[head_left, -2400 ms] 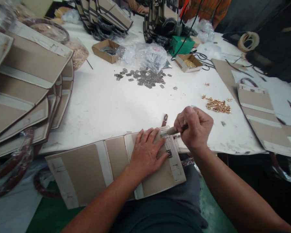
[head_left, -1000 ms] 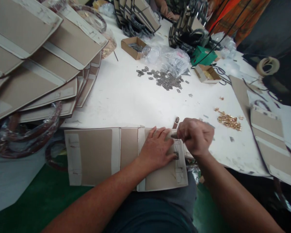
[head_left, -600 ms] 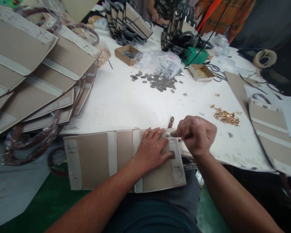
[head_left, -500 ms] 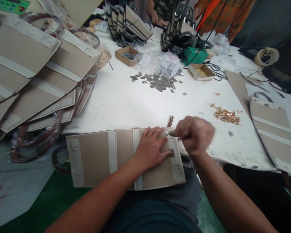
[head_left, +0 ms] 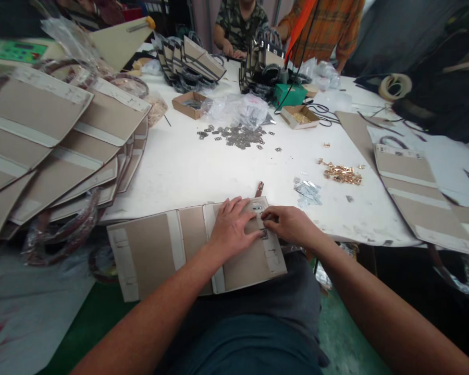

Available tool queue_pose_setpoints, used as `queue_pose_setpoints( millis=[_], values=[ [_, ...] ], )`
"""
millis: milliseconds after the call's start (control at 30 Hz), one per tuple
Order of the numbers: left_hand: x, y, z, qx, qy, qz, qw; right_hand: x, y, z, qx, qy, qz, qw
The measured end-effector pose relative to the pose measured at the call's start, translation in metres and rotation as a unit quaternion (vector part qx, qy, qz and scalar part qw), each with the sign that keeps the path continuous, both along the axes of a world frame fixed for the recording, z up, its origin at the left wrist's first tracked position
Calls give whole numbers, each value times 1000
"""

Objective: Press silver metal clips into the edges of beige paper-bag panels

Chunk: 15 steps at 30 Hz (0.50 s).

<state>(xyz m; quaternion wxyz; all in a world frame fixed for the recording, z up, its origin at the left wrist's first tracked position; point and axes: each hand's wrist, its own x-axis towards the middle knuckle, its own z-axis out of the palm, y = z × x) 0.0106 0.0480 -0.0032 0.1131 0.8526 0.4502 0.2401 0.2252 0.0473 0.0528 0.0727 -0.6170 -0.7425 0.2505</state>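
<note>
A long beige bag panel (head_left: 150, 250) with pale strips across it lies over the table's front edge and my lap. My left hand (head_left: 230, 229) rests on its right part, fingers stretched out and thumb apart. Close beside that thumb, my right hand (head_left: 287, 224) has its fingertips pinched together at the strip by the panel's right end; whatever they hold is hidden. A small metal plate (head_left: 257, 208) sits on this strip, above my fingertips. Just past the far edge, a brown strap tab with a metal fitting (head_left: 260, 188) sticks out.
Stacked panels (head_left: 113, 112) with wrapped brown handles (head_left: 68, 229) fill the left. Grey metal plates (head_left: 242, 136), silvery strips (head_left: 308, 192) and gold-coloured fittings (head_left: 342, 173) lie in loose piles. Another panel (head_left: 408, 172) overhangs at right. Two people stand or sit across the table.
My right hand has come down from a blurred, raised fist to a pinch at the panel's strip. The silvery strips it covered now show. The view has shifted; my left hand stays on the panel.
</note>
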Motion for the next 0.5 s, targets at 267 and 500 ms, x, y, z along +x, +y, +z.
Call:
queue_pose_setpoints(
  millis=[267,500],
  values=[
    [3,-10,7,29,18,14,999,7,-13,-14,18,59,-12,998],
    [2,-7,7,15,8,13,1000,18,-19,-30,73,132,57,987]
  ],
)
